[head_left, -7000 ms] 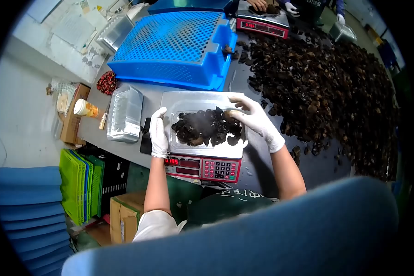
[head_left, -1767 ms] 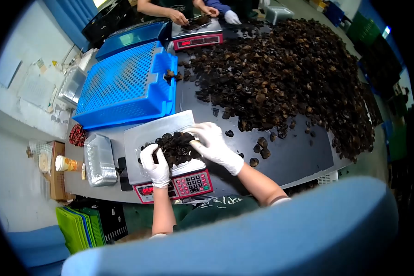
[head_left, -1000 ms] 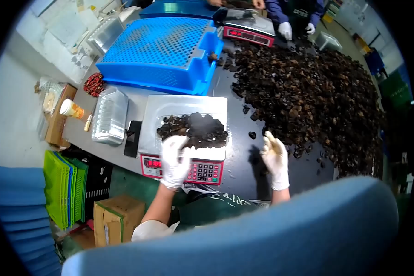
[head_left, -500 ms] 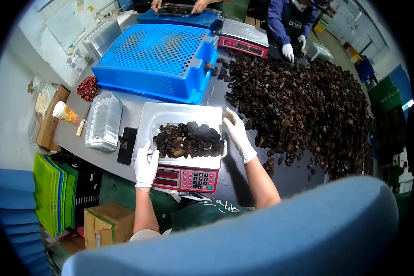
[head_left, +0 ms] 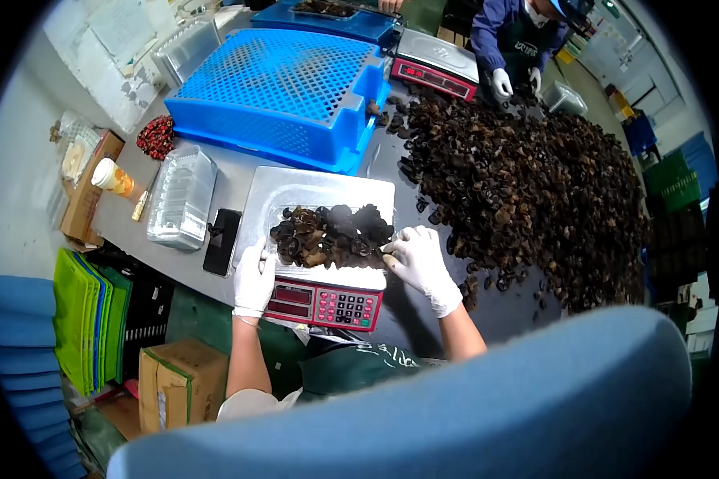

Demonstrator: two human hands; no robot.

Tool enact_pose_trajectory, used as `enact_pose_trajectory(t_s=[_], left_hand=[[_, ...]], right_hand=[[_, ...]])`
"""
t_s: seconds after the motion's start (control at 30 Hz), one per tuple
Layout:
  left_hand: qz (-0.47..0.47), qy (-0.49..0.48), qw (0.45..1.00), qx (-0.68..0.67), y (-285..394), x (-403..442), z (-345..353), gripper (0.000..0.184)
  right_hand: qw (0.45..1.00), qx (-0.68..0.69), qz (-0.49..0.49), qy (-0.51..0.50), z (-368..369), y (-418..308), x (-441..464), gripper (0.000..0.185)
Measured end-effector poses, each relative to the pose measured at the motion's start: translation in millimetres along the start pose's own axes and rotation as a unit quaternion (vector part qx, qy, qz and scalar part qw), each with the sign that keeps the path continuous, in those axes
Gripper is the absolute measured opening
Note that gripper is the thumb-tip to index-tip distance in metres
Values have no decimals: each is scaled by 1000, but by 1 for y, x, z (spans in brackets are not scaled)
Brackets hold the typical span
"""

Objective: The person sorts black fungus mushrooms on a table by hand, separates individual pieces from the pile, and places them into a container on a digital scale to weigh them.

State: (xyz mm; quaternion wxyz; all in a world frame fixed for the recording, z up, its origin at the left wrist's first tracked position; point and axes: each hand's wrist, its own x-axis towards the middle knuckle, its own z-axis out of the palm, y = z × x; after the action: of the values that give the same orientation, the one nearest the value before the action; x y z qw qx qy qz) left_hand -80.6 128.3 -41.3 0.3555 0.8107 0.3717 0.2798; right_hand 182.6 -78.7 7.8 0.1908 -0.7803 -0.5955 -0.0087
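A clear plastic tray (head_left: 335, 269) of dark wood ear mushrooms (head_left: 321, 238) rests on the metal plate of a red-framed scale (head_left: 322, 305). My left hand (head_left: 254, 279), in a white glove, holds the tray's left end between thumb and fingers. At the opposite end my gloved right hand (head_left: 421, 265) has its thumb and fingertips closed on a mushroom at the tray's edge; the piece is mostly hidden. To the right, a large pile of loose wood ear mushrooms (head_left: 527, 199) spreads over the grey table.
An upturned blue crate (head_left: 276, 88) lies beyond my scale. Left are stacked clear trays (head_left: 182, 195), a phone (head_left: 222, 242), a paper cup (head_left: 113, 177) and a red beaded bundle (head_left: 156, 137). Across the table, a gloved co-worker (head_left: 519, 48) handles mushrooms near another scale (head_left: 435, 64).
My right hand has gone from an open pose beside the tray's right end to curled fingers at the mushrooms. My left hand stays at the left end. The view has shifted slightly.
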Motion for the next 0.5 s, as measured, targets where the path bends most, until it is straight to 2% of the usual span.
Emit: enact_pose_trajectory(t_s=[0.03,0.1,0.2,0.23,0.3,0.37,0.43,0.47,0.5], left_hand=[[2,-2,1000,-1,0,0,0,38],[-11,-1,1000,2,1,0,-1,38],[15,18,999,34,-3,0,-8,38],[33,33,998,52,-2,0,-11,38],[28,55,997,51,-1,0,-18,39],[27,87,995,41,-3,1,-25,39],[10,124,991,39,-10,2,-32,41],[6,141,989,46,-11,2,-36,41],[1,158,986,54,-9,3,-40,41]], right_hand=[[1000,-23,-5,-8,3,-1,1,14],[999,18,-19,22,-3,-2,0,9],[964,244,35,102,-11,11,-4,10],[942,304,86,111,-16,17,-9,9],[919,330,158,146,-30,29,-20,7],[916,293,208,179,-25,59,-37,8],[905,257,277,197,-20,73,-49,15],[909,226,281,210,-17,78,-54,21],[897,247,303,207,-15,80,-56,26]])
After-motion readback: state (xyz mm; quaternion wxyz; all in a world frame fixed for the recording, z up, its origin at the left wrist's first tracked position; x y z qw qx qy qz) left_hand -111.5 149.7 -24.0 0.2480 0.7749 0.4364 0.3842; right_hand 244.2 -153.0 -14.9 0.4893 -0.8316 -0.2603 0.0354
